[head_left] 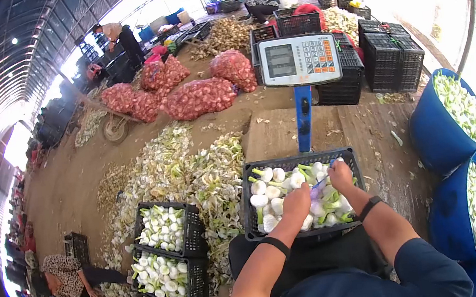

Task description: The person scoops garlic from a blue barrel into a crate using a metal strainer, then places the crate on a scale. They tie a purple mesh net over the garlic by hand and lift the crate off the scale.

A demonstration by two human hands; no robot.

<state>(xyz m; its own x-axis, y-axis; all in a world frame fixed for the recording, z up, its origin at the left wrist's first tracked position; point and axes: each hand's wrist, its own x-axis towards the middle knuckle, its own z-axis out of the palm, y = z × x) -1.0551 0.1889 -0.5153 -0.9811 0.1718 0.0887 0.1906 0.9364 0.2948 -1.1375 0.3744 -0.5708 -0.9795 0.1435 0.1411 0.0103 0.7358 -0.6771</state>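
In front of me, a black plastic crate [248, 213] holds white garlic bulbs [259, 188] with trimmed green stems. My left hand [297, 202] is closed over the middle of the crate, low among the bulbs; what its fingers grip is hidden. To its right, my right hand [341, 175] is closed with its fingertips pointing inward. A thin blue strip [319, 183] runs between the two hands and meets the right fingers. Purplish garlic [317, 208] lies under it. Behind the crate rises the blue post of a weighing scale with a display and keypad [300, 60].
Crates of garlic [161, 227] stand at my left beside heaped peelings [212, 182]. Blue tubs [428, 129] with pale green trimmings stand at my right. Red net sacks [198, 99] and stacked black crates [392, 62] lie beyond. Other people work farther off, one at lower left [65, 276].
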